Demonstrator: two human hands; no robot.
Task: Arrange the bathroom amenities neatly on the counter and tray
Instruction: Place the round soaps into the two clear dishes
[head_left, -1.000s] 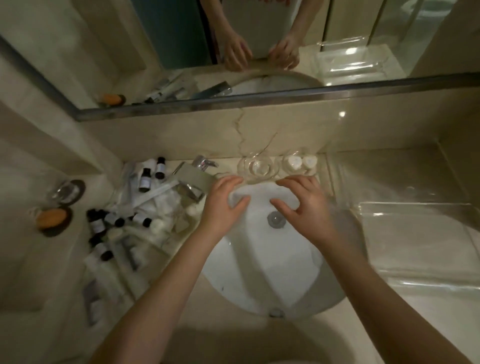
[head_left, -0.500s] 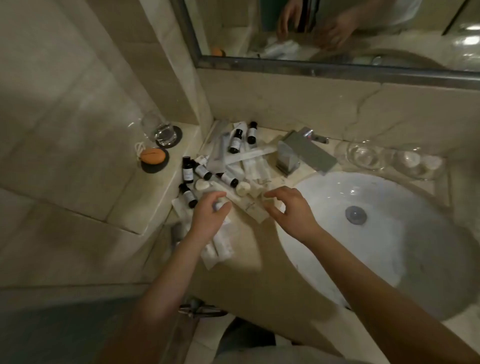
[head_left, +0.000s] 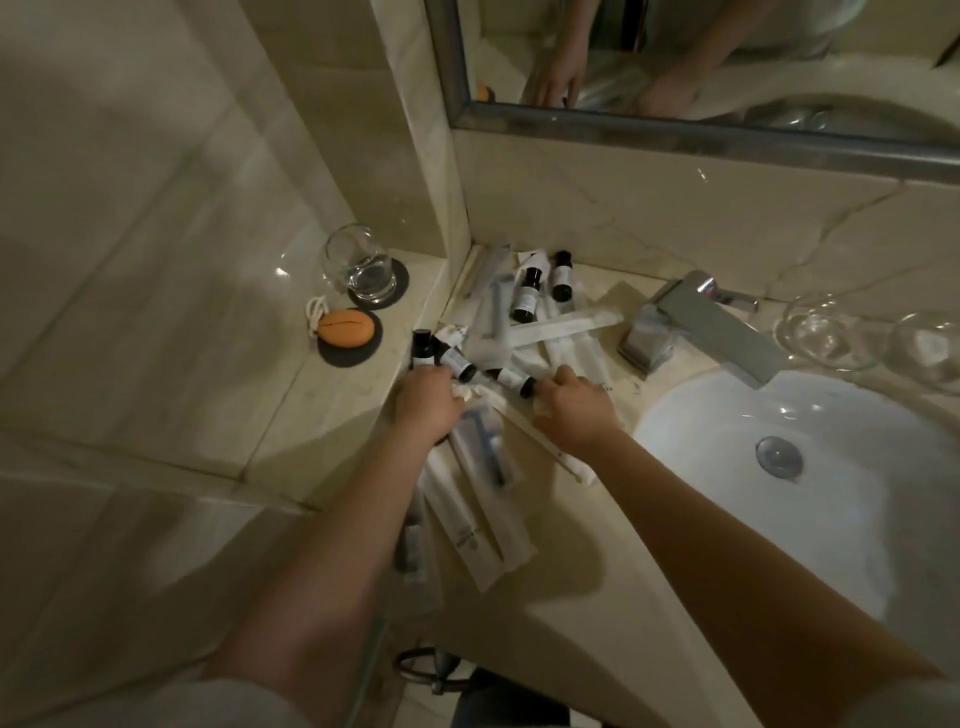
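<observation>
Both hands' fingertips are buried in the pile of amenities (head_left: 498, 358) left of the sink (head_left: 779, 493), so neither grip can be told. The left hand (head_left: 426, 402) and right hand (head_left: 571, 410) rest on dark-capped bottles and white sachets strewn across the counter (head_left: 571, 571).

Two bare forearms were in view, no watch, rings or bands visible. Left hand (head_left: 427, 402) and right hand (head_left: 574, 410) were both bare, no gloves. Pale, light-coloured sleeve edges showed at the bottom corners, well short of the sink (head_left: 727, 415), ending around the elbows. In the mirror (head_left: 727, 62) above the sink, the same bare forearms and a pale top appeared, blurred.
</observation>
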